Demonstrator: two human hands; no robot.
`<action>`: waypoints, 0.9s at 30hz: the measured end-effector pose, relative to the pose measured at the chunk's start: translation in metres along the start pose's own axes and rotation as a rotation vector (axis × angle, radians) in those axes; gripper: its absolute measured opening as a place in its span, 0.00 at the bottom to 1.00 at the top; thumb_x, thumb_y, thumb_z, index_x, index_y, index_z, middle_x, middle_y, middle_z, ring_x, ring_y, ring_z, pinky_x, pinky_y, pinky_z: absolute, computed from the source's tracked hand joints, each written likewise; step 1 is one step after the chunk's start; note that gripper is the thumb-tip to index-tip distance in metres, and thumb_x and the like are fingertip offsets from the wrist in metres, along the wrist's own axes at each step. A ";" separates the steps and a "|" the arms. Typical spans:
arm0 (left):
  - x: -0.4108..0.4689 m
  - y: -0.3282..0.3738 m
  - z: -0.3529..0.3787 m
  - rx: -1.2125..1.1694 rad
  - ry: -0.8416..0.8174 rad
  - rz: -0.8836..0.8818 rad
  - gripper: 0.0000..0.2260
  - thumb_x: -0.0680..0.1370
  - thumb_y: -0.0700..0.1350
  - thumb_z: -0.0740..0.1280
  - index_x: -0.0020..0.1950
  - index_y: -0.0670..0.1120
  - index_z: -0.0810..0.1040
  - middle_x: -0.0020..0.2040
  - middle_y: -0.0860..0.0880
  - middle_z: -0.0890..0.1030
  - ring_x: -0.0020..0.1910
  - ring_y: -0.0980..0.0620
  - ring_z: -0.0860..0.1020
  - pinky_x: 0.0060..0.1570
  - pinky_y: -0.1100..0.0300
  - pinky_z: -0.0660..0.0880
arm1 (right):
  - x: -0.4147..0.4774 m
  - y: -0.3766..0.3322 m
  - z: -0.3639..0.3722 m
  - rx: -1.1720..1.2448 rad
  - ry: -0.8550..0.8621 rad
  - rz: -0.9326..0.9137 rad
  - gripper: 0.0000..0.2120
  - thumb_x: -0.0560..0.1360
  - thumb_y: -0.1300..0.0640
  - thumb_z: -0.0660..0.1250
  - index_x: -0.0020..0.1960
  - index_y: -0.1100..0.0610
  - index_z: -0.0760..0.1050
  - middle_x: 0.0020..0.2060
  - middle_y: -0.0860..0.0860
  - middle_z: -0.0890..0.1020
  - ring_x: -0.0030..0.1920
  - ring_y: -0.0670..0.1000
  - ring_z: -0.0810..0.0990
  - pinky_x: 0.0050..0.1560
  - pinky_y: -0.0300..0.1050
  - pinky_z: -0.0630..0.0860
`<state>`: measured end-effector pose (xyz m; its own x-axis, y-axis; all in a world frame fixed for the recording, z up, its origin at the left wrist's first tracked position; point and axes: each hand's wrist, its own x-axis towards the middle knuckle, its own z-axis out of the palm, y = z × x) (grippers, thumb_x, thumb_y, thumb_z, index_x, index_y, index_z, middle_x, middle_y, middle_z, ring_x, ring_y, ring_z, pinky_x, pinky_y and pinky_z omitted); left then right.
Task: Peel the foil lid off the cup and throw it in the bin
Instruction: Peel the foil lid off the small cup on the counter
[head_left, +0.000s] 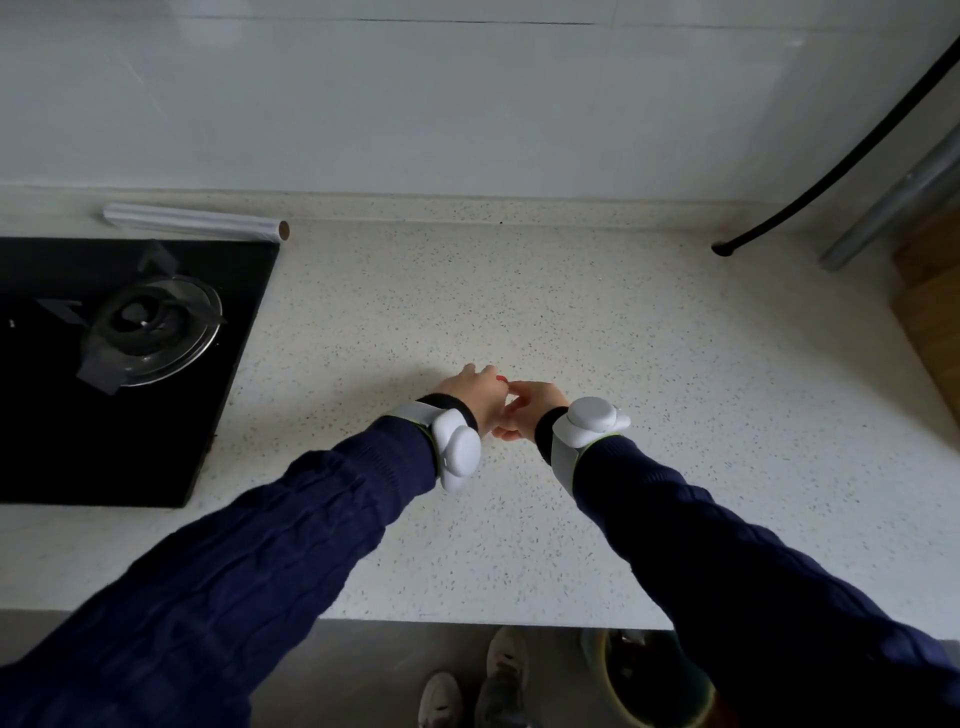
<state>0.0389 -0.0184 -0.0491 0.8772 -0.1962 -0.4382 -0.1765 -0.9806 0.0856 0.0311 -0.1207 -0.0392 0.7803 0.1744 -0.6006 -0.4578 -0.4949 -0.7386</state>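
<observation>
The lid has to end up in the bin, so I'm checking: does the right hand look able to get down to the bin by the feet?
Probably yes. The bin stands on the floor just below the counter edge, under the right sleeve. The right hand would only need to draw back and drop; nothing visible blocks it.

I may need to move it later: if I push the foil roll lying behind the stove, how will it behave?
The foil roll is a long round tube lying on its side, so it would probably roll. Its open cardboard core suggests it is fairly light. The smooth counter may let it slide.
</observation>
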 end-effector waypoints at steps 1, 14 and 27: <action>0.000 -0.001 -0.003 -0.020 -0.014 0.009 0.12 0.76 0.41 0.57 0.57 0.40 0.74 0.60 0.42 0.73 0.62 0.42 0.70 0.58 0.50 0.74 | -0.001 -0.001 0.000 0.005 -0.004 -0.002 0.22 0.71 0.71 0.66 0.64 0.63 0.73 0.28 0.52 0.76 0.31 0.50 0.78 0.56 0.52 0.80; -0.008 -0.028 -0.028 -0.255 0.005 0.011 0.08 0.76 0.39 0.57 0.43 0.39 0.73 0.40 0.42 0.74 0.40 0.45 0.70 0.36 0.57 0.67 | -0.001 -0.002 -0.005 0.088 -0.029 0.014 0.19 0.71 0.72 0.65 0.61 0.65 0.75 0.30 0.54 0.76 0.30 0.50 0.77 0.42 0.42 0.80; 0.005 -0.050 -0.027 -0.549 0.094 -0.051 0.08 0.77 0.38 0.58 0.37 0.44 0.68 0.39 0.43 0.71 0.40 0.48 0.67 0.32 0.61 0.61 | 0.003 0.000 -0.007 0.074 -0.036 0.009 0.23 0.71 0.73 0.64 0.65 0.64 0.72 0.31 0.53 0.76 0.30 0.50 0.77 0.39 0.40 0.81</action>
<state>0.0643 0.0296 -0.0318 0.9192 -0.1226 -0.3742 0.1038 -0.8412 0.5306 0.0366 -0.1260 -0.0386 0.7608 0.2015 -0.6168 -0.4958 -0.4327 -0.7529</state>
